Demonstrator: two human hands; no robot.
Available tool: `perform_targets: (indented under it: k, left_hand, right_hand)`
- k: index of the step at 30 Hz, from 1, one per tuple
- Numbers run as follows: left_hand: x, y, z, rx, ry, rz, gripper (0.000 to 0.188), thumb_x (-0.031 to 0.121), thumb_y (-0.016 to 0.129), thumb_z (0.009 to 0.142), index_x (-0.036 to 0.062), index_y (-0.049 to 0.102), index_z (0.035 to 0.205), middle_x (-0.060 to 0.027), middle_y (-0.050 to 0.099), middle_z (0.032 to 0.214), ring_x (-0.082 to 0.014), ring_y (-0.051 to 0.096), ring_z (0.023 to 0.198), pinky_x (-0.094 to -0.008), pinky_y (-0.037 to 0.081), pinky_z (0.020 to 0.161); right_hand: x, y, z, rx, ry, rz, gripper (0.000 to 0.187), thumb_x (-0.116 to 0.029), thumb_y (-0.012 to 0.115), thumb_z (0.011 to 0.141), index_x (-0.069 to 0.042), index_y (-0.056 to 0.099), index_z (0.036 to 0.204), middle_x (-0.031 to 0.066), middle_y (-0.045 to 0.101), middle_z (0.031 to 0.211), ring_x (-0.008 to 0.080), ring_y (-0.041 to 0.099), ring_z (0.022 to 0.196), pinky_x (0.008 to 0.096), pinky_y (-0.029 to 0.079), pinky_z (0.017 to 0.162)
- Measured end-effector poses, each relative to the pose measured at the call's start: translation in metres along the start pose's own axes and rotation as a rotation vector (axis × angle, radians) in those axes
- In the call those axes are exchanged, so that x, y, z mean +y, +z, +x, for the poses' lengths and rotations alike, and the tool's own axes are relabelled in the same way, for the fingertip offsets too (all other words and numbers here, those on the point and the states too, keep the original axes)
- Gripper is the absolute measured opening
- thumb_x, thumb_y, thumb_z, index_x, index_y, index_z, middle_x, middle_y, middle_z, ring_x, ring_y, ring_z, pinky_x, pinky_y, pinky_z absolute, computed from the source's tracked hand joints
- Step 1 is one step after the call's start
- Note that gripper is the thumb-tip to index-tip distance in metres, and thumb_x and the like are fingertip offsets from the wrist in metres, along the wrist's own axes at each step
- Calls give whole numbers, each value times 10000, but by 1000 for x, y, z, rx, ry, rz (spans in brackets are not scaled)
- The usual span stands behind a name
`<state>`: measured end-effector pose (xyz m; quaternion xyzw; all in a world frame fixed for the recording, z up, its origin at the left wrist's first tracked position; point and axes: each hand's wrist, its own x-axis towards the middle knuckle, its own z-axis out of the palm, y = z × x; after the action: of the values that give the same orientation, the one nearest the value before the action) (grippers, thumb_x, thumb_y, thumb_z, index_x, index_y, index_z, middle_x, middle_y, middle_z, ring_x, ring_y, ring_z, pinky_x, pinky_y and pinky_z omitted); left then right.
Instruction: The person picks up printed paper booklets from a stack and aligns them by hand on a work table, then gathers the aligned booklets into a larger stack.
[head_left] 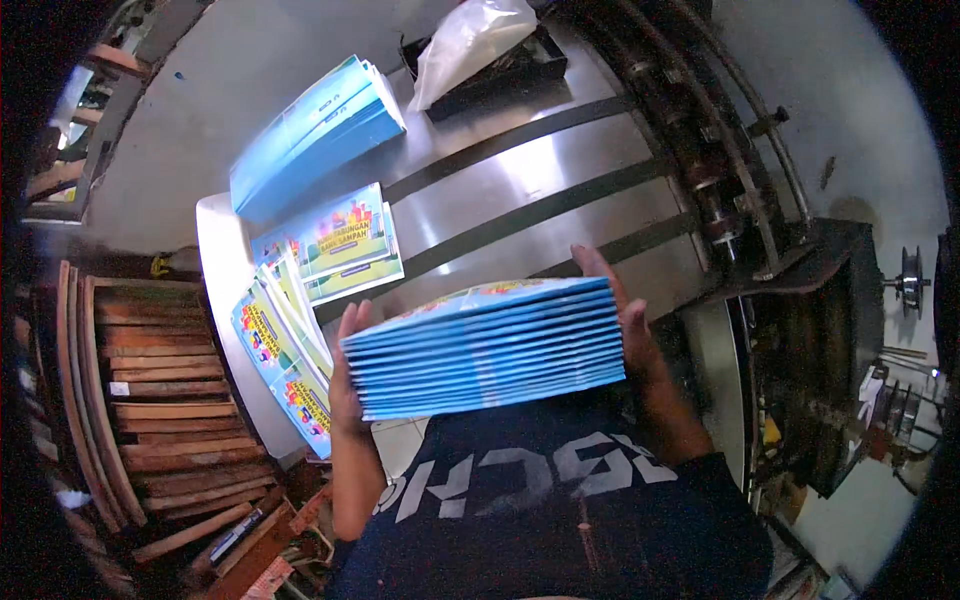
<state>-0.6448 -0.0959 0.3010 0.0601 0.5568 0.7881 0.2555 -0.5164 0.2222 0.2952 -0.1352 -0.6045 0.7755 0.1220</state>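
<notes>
A thick stack of blue folded booklets point(490, 350) is held up in front of my chest, its layered edges turned toward me. My left hand point(348, 375) presses against the stack's left end, and my right hand point(622, 310) braces its right end, so the stack is gripped between both palms. Beyond it, on the metal surface, lie several printed booklets point(345, 240) with colourful covers. More printed sheets point(285, 355) fan out along the left edge. Farther back leans a taller pile of blue booklets point(320, 130).
A metal machine table point(450, 225) with dark belts point(530, 200) stretches ahead, with rollers point(715, 190) at its right end. A dark tray point(500, 80) holding a white plastic bag point(475, 45) sits at the back. Wooden slats point(170, 400) stand in a rack at left.
</notes>
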Motion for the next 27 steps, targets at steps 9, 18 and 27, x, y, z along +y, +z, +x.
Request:
perform_targets:
  k: [9, 18, 27]
  left_hand:
    - [12, -3, -27, 197, -292, 140, 503, 458, 412, 999, -8, 588, 1067, -162, 622, 1111, -224, 592, 1040, -363, 450, 952]
    - [17, -10, -22, 84, -134, 319, 310, 298, 628, 911, 36, 582, 1072, -173, 561, 1265, -259, 497, 1208, -377, 355, 1042]
    - [17, -6, -24, 54, -156, 252, 262, 250, 595, 920, 34, 556, 1065, -211, 546, 1284, -273, 494, 1214, -387, 360, 1040]
  right_hand:
    - [-5, -31, -15, -245, 103, -81, 734, -665, 491, 870, -32, 550, 1236, 135, 540, 1243, 251, 482, 1207, 360, 337, 1046]
    - [-14, -28, -6, -201, 190, -49, 615, -501, 586, 884, -36, 531, 1284, 132, 548, 1292, 230, 484, 1217, 366, 336, 1062]
    - [-83, 12, 55, -482, -594, -1173, 171, -162, 669, 853, -73, 672, 999, 90, 633, 986, 240, 608, 920, 388, 491, 817]
